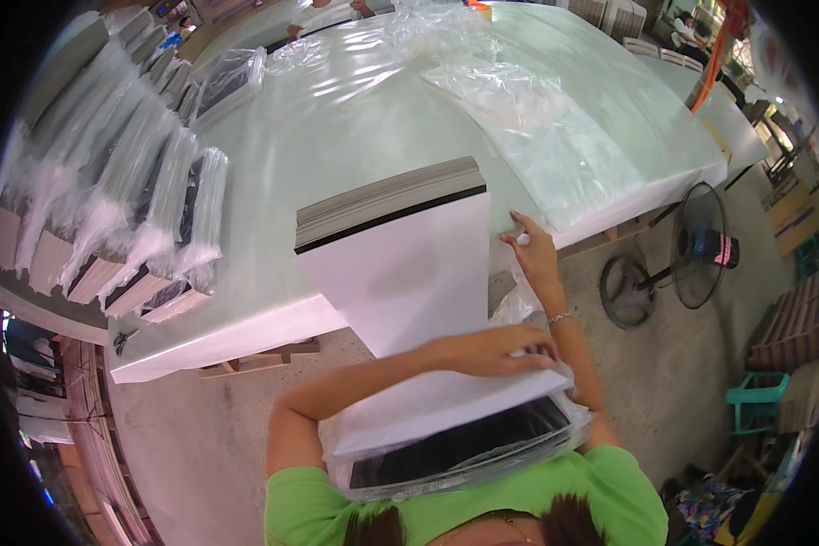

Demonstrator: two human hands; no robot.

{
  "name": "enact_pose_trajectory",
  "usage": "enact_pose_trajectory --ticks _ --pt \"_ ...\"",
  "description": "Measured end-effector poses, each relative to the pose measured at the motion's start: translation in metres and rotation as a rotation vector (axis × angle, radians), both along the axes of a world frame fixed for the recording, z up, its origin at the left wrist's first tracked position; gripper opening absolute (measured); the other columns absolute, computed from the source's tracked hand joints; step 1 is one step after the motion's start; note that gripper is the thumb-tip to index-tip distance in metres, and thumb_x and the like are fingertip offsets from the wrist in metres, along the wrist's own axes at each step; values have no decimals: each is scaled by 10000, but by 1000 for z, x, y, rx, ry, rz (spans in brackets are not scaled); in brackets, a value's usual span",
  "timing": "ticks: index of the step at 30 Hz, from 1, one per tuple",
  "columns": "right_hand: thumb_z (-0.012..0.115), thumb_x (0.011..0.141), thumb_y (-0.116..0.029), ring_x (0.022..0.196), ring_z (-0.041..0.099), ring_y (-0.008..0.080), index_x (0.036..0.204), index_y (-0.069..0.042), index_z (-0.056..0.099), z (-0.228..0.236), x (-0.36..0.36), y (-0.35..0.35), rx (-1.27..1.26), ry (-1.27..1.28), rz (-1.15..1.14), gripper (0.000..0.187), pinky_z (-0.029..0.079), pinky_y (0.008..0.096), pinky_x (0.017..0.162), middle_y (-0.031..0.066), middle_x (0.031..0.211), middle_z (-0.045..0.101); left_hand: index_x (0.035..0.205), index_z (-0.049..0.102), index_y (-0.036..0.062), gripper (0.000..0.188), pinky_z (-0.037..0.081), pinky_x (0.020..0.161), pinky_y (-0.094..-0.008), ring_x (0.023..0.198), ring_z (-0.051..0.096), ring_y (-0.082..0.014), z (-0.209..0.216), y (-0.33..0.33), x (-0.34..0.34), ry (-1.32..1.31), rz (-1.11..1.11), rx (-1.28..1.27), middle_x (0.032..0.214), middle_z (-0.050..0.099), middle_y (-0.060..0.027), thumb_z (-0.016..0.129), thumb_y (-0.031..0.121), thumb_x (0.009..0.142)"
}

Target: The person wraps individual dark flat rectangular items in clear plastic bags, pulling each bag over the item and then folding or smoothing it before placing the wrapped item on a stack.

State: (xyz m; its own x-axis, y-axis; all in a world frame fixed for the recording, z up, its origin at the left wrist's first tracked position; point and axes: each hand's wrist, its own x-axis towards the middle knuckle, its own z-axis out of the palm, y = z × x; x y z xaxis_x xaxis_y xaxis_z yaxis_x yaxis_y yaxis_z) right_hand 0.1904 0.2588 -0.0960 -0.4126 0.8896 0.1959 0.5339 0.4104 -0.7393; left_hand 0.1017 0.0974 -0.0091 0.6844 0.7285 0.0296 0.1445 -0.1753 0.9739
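Chief: Position of the goods?

Inspector: From where I stand, the white-faced stack (409, 273) is at the near edge of the table (337, 136), its layered grey side facing away. A wrapped pack (455, 444), black under a clear cover, is against the green shirt (519, 487). The left forearm (382, 369) hides whether the two touch.

Chief: Hands?

Inspector: The left hand (510, 350) lies over the pack's right corner, fingers bent; whether it grips the cover, I cannot tell. The right hand (537, 257) is raised beside the stack, half-curled, finger and thumb slightly apart; any hold on film is unconfirmed. Loose film (519, 305) hangs below it.

Chief: Recommendations?

Inspector: In my judgement, let the forearm carry the pack's weight, so the fingers merely steady its corner. Draw film evenly; sharp tugs may tear it. Avoid nudging the stack off the edge.
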Motion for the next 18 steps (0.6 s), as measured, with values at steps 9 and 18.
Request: enact_pose_trajectory --ticks 9,18 --pt "575 745 -3 956 605 257 1089 -29 588 -19 -12 9 111 97 -99 344 476 337 828 145 1056 612 953 540 -83 472 411 854 -341 895 550 -259 -37 -7 42 -64 -150 -134 894 583 -199 325 337 967" --pt "521 762 -72 756 641 253 978 -74 613 -28 -7 9 -5 149 -209 235 475 368 711 117 805 655 751 527 -65 495 384 648 -376 639 484 -223 -36 0 33 -83 -150 -190 665 541 -174 368 361 946"
